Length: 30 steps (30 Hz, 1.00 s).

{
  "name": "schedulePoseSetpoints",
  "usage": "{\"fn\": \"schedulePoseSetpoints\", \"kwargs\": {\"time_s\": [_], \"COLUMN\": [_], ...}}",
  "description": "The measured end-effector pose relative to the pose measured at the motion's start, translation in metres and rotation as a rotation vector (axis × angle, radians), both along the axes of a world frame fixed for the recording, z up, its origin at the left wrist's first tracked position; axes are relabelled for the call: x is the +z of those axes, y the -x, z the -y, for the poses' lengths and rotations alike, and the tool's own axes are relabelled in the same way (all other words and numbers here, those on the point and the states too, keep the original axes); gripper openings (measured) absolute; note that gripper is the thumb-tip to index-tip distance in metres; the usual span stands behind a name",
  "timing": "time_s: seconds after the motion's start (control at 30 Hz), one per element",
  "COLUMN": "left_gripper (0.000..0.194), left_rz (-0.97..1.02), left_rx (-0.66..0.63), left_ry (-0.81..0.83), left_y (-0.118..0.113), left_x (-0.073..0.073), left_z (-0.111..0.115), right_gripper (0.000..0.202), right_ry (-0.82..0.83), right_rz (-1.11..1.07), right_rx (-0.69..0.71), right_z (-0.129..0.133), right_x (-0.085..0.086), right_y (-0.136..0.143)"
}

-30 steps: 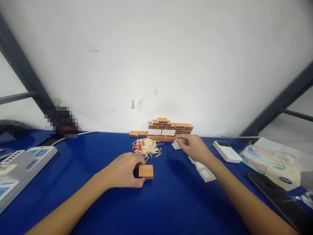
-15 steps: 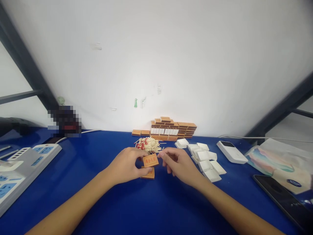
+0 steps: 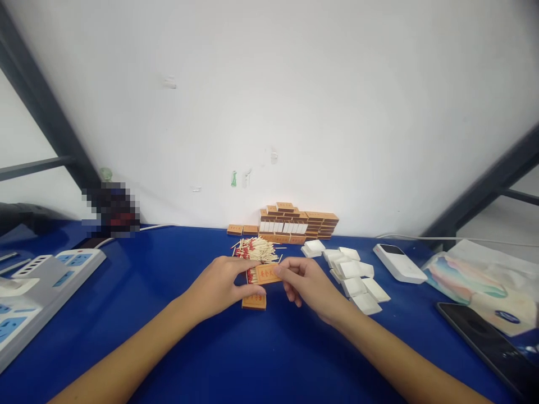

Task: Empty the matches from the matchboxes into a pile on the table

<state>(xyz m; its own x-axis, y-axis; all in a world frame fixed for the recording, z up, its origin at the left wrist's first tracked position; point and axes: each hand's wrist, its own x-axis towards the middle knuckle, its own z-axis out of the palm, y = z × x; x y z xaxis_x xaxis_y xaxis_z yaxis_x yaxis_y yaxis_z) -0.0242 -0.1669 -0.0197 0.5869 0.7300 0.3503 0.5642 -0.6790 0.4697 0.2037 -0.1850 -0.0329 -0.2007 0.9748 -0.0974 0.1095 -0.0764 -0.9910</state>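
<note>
An orange matchbox [image 3: 266,274] with red characters is up between my hands. Red-headed matches [image 3: 251,275] show at its left end, beside the shifted cover. My left hand [image 3: 219,285] is around that end, fingers behind and thumb in front. The thumb and forefinger of my right hand [image 3: 305,283] pinch the cover's right end. Below my left thumb, a second matchbox [image 3: 254,303] lies flat on the table. Just behind my hands is a heap of loose matches [image 3: 259,248], many with red heads to the left.
Stacked matchboxes [image 3: 322,219] stand against the wall. White matchbox trays [image 3: 351,268] lie piled on the right. Farther right are a white device [image 3: 400,262], a plastic packet [image 3: 484,286] and a phone [image 3: 484,342]. A power strip [image 3: 50,292] is at left on the blue table [image 3: 269,359].
The matchbox cover has shifted right relative to my left hand, and match heads now show at its left end. My right thumb and forefinger have closed on the cover.
</note>
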Motion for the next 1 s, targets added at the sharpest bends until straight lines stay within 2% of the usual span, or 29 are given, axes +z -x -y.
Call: {"fn": "schedulePoseSetpoints", "kwargs": {"time_s": [0.17, 0.27, 0.37, 0.43, 0.5, 0.6, 0.7, 0.77, 0.87, 0.93, 1.0], "left_gripper": [0.037, 0.038, 0.05, 0.055, 0.054, 0.047, 0.039, 0.038, 0.039, 0.04, 0.042], "left_rz": [-0.013, -0.015, -0.052, -0.079, -0.09, -0.097, -0.089, -0.081, -0.073, -0.059, -0.028], "left_rx": [0.066, 0.099, 0.15, 0.145, 0.134, 0.131, 0.126, 0.121, 0.116, 0.115, 0.103], "left_ry": [-0.015, 0.001, 0.0, 0.017, 0.034, 0.041, 0.024, 0.012, 0.011, 0.011, 0.002], "left_y": [0.004, 0.006, 0.007, 0.006, 0.005, 0.003, 0.002, 0.002, 0.004, 0.005, 0.006], "left_x": [0.005, 0.007, 0.004, 0.001, -0.002, -0.002, -0.002, -0.002, -0.004, -0.005, -0.005], "left_z": [-0.003, -0.005, -0.007, -0.006, -0.005, -0.003, -0.002, -0.002, -0.004, -0.007, -0.01], "right_gripper": [0.035, 0.036, 0.037, 0.036, 0.037, 0.039, 0.034, 0.03, 0.028, 0.032, 0.041], "right_ry": [-0.082, -0.176, -0.299, -0.305, -0.246, -0.166, -0.165, -0.201, -0.352, -0.474, -0.536], "right_rz": [0.062, 0.12, 0.152, 0.168, 0.223, 0.351, 0.42, 0.492, 0.686, 0.733, 0.66], "right_rx": [-0.079, -0.138, -0.346, -0.442, -0.461, -0.449, -0.483, -0.558, -0.687, -0.636, -0.412], "right_z": [-0.015, -0.035, -0.063, -0.084, -0.103, -0.122, -0.13, -0.13, -0.123, -0.112, -0.097], "right_x": [0.01, 0.024, 0.042, 0.051, 0.056, 0.056, 0.05, 0.047, 0.048, 0.052, 0.057], "right_y": [-0.021, -0.054, -0.097, -0.121, -0.134, -0.136, -0.13, -0.127, -0.121, -0.108, -0.084]}}
